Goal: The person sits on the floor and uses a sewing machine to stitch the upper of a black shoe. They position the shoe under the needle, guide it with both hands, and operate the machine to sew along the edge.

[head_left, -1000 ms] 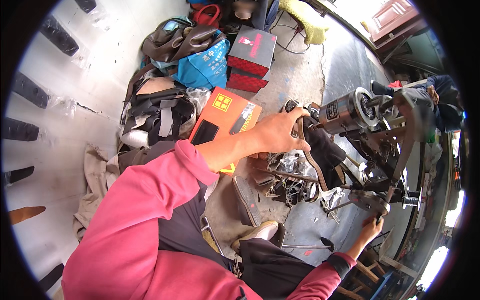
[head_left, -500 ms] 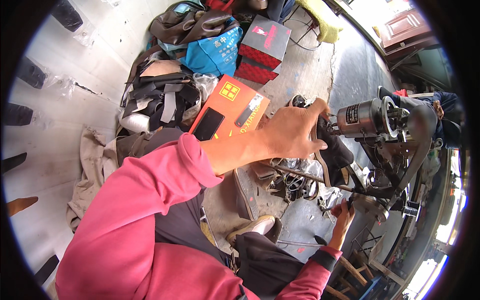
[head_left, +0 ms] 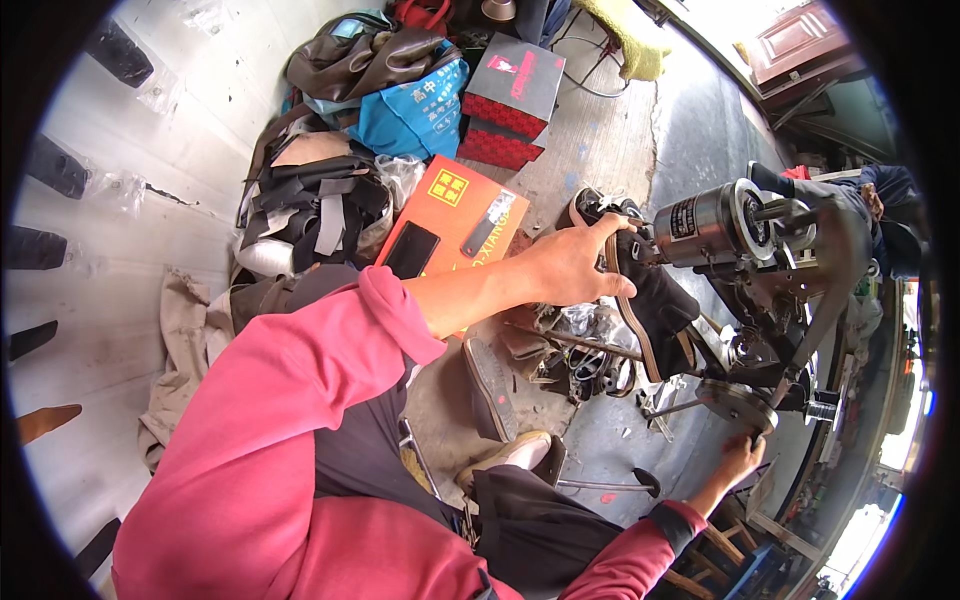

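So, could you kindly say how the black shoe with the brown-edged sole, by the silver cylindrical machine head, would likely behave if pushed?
The black shoe would probably give at its upper, which looks soft and matte. Its brown sole edge seems stiffer, holding a smooth curve. With the left hand at that edge, it might swing rather than slide.

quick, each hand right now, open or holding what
Left hand: holding the black shoe, fingers spread.
Right hand: closed on the small handle of the metal wheel.

White wall (head_left: 130, 290) beside grey floor (head_left: 595, 125)
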`<state>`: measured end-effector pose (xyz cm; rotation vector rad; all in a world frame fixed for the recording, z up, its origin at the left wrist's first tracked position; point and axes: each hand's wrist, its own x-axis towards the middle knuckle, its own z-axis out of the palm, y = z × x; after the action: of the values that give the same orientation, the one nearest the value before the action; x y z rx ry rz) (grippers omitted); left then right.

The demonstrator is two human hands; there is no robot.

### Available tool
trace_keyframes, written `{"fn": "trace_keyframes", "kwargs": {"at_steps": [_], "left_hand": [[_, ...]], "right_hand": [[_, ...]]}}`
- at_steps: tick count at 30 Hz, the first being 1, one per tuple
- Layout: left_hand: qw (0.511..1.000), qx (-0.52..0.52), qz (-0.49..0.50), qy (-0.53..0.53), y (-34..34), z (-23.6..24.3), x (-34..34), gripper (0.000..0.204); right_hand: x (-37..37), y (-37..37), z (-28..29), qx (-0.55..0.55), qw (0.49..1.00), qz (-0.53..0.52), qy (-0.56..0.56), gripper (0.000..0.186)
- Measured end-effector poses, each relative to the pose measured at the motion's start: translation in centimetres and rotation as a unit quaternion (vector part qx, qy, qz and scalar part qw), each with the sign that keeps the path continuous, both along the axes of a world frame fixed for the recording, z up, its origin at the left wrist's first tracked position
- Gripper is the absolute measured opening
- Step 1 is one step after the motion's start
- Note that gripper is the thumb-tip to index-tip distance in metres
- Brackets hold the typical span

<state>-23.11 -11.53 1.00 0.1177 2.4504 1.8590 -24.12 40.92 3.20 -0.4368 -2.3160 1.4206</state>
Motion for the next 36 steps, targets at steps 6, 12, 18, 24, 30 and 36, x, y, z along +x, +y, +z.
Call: {"fn": "trace_keyframes", "kwargs": {"at_steps": [6,12,18,24,30,36], "left_hand": [[0.999,0.016,0.021,0.029,0.6,-0.7,0.0,0.084],[0.998,0.027,0.038,0.038,0.9,-0.4,0.3,0.083],[0.998,0.003,0.054,0.038,0.9,-0.6,-0.1,0.082],[0.999,0.019,0.032,0.026,0.9,-1.1,-0.6,0.083],[0.997,0.06,0.027,0.042,1.0,-0.1,0.1,0.086],[0.999,0.038,0.022,0.025,0.7,0.0,0.3,0.087]], "right_hand": [[0.8,-5.7,-6.6,0.024,0.964,0.055,-0.258,0.021],[1.8,-10.7,1.0,0.049,0.987,0.148,-0.045,0.027],[-0.2,-1.0,0.7,0.033,0.999,-0.013,0.002,0.005],[0.6,-5.0,-6.5,0.003,0.964,0.051,-0.26,0.02],[1.9,-11.2,1.2,0.045,0.987,0.136,-0.069,0.024],[0.0,-2.1,1.3,0.04,0.999,-0.02,0.001,0.005]]}}
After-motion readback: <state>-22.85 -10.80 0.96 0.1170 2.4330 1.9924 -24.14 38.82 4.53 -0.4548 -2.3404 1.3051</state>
